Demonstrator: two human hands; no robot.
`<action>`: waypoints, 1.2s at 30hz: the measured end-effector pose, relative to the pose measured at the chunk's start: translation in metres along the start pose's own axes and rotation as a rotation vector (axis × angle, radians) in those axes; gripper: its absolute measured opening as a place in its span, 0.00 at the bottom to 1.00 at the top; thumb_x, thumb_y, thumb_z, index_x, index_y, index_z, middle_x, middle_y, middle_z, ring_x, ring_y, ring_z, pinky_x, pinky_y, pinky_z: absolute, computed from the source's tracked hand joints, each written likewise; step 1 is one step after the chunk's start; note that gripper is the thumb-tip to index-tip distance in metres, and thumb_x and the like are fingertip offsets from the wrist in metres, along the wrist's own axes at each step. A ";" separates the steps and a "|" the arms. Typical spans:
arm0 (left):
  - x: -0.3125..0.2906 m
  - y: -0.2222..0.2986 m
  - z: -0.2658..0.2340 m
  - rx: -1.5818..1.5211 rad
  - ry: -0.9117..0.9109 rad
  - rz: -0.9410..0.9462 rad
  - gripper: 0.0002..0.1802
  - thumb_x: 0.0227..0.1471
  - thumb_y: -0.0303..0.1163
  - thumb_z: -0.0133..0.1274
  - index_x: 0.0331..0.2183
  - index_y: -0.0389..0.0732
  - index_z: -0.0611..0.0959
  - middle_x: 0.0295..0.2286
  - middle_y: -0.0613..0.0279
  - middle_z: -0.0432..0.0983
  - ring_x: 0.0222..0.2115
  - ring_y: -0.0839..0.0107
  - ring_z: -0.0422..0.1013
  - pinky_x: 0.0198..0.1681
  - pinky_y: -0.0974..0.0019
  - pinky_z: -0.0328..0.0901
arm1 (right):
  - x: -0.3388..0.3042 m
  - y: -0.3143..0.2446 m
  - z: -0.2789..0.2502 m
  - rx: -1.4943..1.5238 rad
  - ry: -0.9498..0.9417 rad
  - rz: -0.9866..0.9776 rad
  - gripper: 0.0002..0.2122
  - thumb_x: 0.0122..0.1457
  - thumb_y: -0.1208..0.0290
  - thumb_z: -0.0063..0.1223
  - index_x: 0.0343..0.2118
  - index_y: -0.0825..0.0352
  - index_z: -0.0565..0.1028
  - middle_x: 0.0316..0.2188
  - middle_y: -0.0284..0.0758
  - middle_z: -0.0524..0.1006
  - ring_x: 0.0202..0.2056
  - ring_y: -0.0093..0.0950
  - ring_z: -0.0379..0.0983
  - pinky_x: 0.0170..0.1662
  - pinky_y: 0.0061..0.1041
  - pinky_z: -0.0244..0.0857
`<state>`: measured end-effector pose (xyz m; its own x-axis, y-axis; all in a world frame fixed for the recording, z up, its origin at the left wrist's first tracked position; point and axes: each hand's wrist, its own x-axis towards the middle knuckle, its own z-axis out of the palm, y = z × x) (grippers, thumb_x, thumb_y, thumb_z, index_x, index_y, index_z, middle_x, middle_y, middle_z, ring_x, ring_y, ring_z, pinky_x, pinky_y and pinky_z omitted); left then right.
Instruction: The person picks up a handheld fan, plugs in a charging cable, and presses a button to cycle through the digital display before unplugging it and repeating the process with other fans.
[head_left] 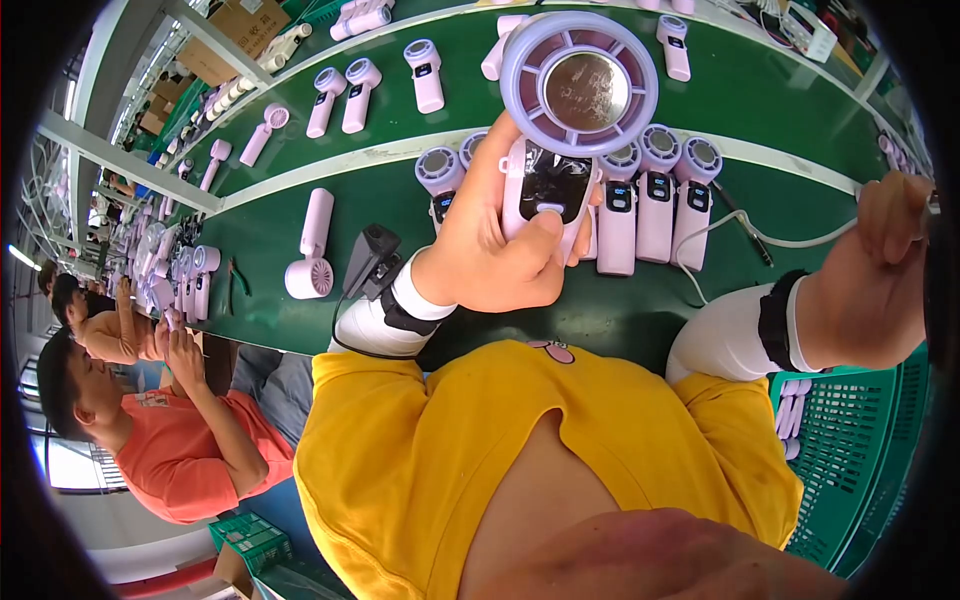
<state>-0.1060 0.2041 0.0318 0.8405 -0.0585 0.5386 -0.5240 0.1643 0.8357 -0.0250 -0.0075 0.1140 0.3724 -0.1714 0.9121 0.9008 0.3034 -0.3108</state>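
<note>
Left hand (490, 250) clenched around pink handheld fan (560, 130), raised above green conveyor belt (300, 290) (thumb on handle). Right hand (880, 270) gripping white cable (760, 235). Could snag cable, sweeping row of fans (640, 200) over.

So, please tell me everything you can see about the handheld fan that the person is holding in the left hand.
The handheld fan is pale lilac-pink and looks like glossy plastic. It has a round head with a ring and spokes around a shiny metallic centre disc, and a handle with a dark glossy panel and a small oval button. The left hand grips the handle, thumb lying near the button, and holds it upright above the green table, head facing the camera. A row of similar fans lies behind it.
</note>
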 end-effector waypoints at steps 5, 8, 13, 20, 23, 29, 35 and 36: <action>0.000 0.008 -0.002 -0.042 0.000 -0.050 0.34 0.39 0.19 0.36 0.51 0.35 0.47 0.32 0.54 0.66 0.23 0.73 0.65 0.26 0.71 0.63 | -0.004 0.017 -0.010 -0.027 -0.035 0.012 0.13 0.57 0.64 0.41 0.29 0.71 0.65 0.23 0.38 0.69 0.11 0.12 0.49 0.13 0.08 0.40; 0.000 0.007 -0.003 -0.047 -0.019 -0.039 0.40 0.35 0.15 0.35 0.53 0.35 0.43 0.32 0.57 0.67 0.24 0.75 0.65 0.27 0.73 0.63 | -0.005 0.005 -0.012 0.023 -0.055 0.100 0.12 0.57 0.66 0.39 0.29 0.72 0.66 0.20 0.35 0.64 0.13 0.13 0.48 0.16 0.11 0.39; -0.001 0.007 -0.001 -0.023 0.000 -0.007 0.40 0.34 0.14 0.35 0.53 0.32 0.43 0.31 0.57 0.67 0.23 0.77 0.64 0.26 0.74 0.62 | -0.007 -0.011 -0.007 0.078 -0.100 0.226 0.15 0.58 0.70 0.30 0.32 0.76 0.70 0.12 0.28 0.57 0.15 0.15 0.48 0.20 0.17 0.40; -0.002 0.008 0.000 0.026 -0.064 0.063 0.41 0.32 0.14 0.34 0.53 0.31 0.43 0.29 0.57 0.66 0.22 0.77 0.63 0.26 0.75 0.62 | -0.008 -0.010 -0.006 0.077 -0.151 0.185 0.16 0.58 0.69 0.28 0.32 0.75 0.70 0.12 0.29 0.59 0.14 0.15 0.49 0.19 0.16 0.40; -0.003 0.009 0.000 -0.010 -0.065 0.047 0.41 0.32 0.14 0.34 0.53 0.31 0.44 0.29 0.58 0.66 0.22 0.77 0.63 0.25 0.75 0.62 | -0.008 -0.009 -0.006 0.089 -0.160 0.185 0.17 0.58 0.69 0.28 0.32 0.75 0.70 0.12 0.29 0.59 0.14 0.15 0.48 0.19 0.16 0.40; -0.003 0.011 0.003 -0.036 0.002 0.032 0.40 0.32 0.14 0.33 0.53 0.33 0.45 0.30 0.57 0.66 0.22 0.76 0.64 0.26 0.74 0.63 | -0.007 -0.010 -0.006 0.105 -0.179 0.202 0.16 0.58 0.70 0.29 0.31 0.75 0.71 0.14 0.31 0.62 0.15 0.15 0.49 0.19 0.16 0.41; -0.005 0.008 -0.002 0.055 -0.055 0.074 0.40 0.32 0.14 0.33 0.53 0.34 0.46 0.30 0.56 0.66 0.23 0.76 0.64 0.27 0.74 0.63 | -0.005 -0.011 -0.005 0.123 -0.196 0.209 0.15 0.58 0.71 0.31 0.31 0.76 0.71 0.15 0.32 0.65 0.15 0.15 0.50 0.19 0.15 0.41; -0.005 0.009 -0.002 0.055 -0.047 0.071 0.40 0.32 0.14 0.33 0.53 0.33 0.46 0.30 0.56 0.66 0.23 0.76 0.64 0.28 0.73 0.63 | -0.005 -0.011 -0.005 0.125 -0.198 0.210 0.14 0.58 0.71 0.31 0.31 0.76 0.71 0.16 0.33 0.65 0.15 0.15 0.50 0.19 0.15 0.42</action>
<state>-0.1142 0.2074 0.0363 0.7942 -0.0946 0.6003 -0.5902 0.1151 0.7990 -0.0352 -0.0151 0.1115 0.4856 0.0898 0.8695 0.7696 0.4279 -0.4740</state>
